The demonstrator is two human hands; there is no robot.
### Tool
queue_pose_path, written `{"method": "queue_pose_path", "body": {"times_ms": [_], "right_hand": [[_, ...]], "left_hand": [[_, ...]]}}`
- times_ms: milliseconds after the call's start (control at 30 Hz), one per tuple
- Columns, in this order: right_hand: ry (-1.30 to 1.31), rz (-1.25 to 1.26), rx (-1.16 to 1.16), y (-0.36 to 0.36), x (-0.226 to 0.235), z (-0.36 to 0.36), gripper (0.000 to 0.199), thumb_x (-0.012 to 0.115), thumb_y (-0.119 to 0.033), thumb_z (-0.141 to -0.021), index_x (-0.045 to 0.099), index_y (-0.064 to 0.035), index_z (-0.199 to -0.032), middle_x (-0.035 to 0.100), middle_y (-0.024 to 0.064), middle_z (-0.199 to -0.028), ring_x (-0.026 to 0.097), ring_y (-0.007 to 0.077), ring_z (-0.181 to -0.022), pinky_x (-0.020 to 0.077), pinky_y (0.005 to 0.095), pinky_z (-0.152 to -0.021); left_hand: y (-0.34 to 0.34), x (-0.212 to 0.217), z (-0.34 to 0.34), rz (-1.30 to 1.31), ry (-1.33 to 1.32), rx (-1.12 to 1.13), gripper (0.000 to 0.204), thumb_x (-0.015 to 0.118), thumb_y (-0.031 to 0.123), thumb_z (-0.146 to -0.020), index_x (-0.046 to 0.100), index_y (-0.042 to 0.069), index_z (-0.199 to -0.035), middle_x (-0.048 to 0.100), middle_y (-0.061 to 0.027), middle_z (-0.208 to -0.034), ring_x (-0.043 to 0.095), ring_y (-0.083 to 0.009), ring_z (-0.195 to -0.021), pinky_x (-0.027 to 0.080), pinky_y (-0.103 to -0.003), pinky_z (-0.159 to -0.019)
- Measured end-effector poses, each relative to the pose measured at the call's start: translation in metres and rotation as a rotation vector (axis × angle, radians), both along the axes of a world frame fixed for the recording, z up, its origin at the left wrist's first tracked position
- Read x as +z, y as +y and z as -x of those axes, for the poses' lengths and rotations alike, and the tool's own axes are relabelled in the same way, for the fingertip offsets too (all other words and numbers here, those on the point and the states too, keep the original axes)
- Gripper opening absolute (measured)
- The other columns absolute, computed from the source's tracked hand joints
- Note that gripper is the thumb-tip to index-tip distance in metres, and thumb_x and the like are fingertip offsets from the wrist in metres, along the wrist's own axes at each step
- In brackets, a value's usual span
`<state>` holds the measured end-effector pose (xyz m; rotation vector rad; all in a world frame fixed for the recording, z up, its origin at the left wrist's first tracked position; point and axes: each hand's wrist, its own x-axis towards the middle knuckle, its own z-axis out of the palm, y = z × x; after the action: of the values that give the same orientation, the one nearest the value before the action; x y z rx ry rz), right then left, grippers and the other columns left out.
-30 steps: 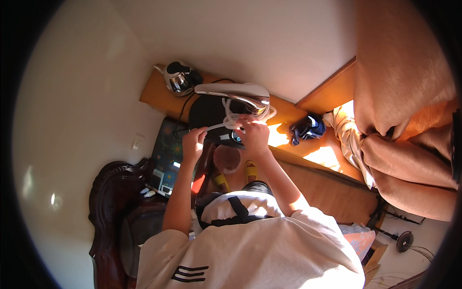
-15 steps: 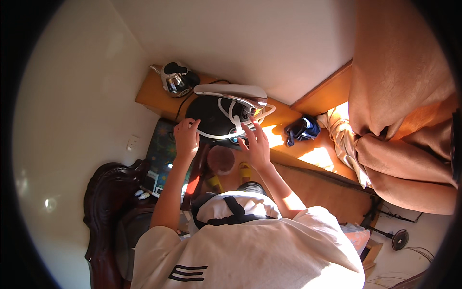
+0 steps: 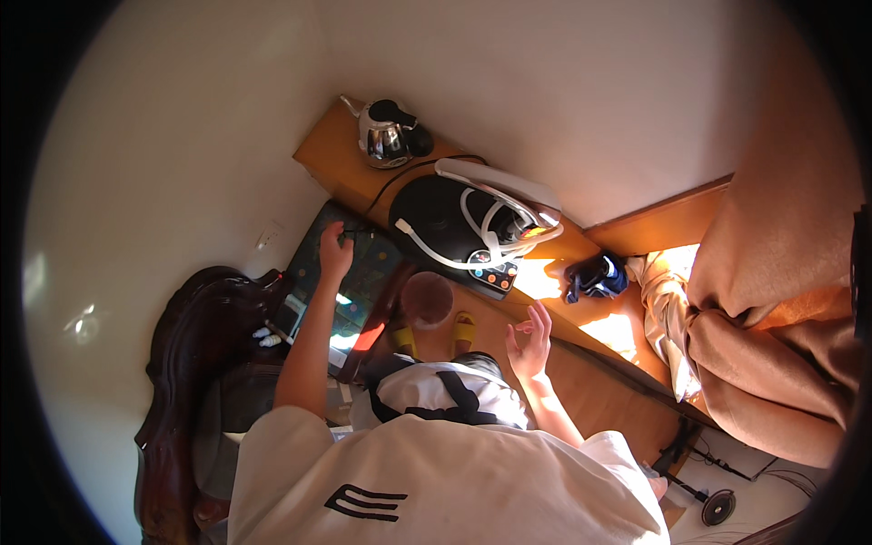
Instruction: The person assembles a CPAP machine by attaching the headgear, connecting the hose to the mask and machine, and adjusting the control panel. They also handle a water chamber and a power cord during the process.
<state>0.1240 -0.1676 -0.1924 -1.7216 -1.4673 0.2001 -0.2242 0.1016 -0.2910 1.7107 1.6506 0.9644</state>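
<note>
Sunlit wooden ledge [image 3: 627, 318] runs from 11 o'clock toward 4 o'clock beneath a pale wall, with heavy orange-brown curtains [image 3: 781, 300] bunched at 3 o'clock and a dark carved chair [image 3: 195, 363] at 8 o'clock. On the ledge stand a steel kettle [image 3: 386, 136] at 12 o'clock and, just beside it toward centre, a black round appliance [image 3: 450, 222] with its lid raised and a white hose [image 3: 495, 238] looped over it; a dark crumpled cloth [image 3: 595, 275] lies at 2 o'clock. The left hand [image 3: 334, 250] reaches to 10 o'clock, fingers curled narrowly on a thin dark cord near the upper edge of a dark patterned mat [image 3: 350, 282]; whether it truly grips the cord cannot be told. The right hand [image 3: 530, 341] hovers at centre, fingers spread wide, holding nothing, near the appliance's front edge. Judged risk: the cord appears to lead up toward the kettle and the appliance, so a pull could drag or tip either one; the loose hose could also slip from its perch.
</note>
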Motion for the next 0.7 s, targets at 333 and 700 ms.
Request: {"method": "queue_pose_path", "body": {"times_ms": [333, 700], "right_hand": [[0.086, 0.140, 0.100, 0.004, 0.009, 0.021, 0.044, 0.070, 0.000, -0.078, 0.057, -0.0039, -0.120, 0.061, 0.0154, -0.121, 0.063, 0.0207, -0.069, 0.0521, 0.0277, -0.062], [0.062, 0.059, 0.229, 0.010, 0.026, 0.032, 0.031, 0.064, 0.005, -0.076, 0.065, -0.0052, -0.105, 0.070, 0.0087, -0.089, 0.066, 0.0224, -0.067, 0.0518, 0.0280, -0.058]], "left_hand": [[-0.012, -0.118, 0.010, 0.389, 0.256, -0.288, 0.030, 0.059, 0.032, -0.091, 0.066, 0.003, -0.091, 0.070, -0.0154, -0.083, 0.066, -0.0370, -0.085, 0.050, -0.045, -0.074], [-0.108, 0.049, 0.035, 0.331, -0.440, 0.043, 0.034, 0.045, 0.030, -0.102, 0.049, 0.008, -0.077, 0.034, 0.0030, -0.055, 0.034, -0.0069, -0.047, 0.031, -0.025, -0.046]]}}
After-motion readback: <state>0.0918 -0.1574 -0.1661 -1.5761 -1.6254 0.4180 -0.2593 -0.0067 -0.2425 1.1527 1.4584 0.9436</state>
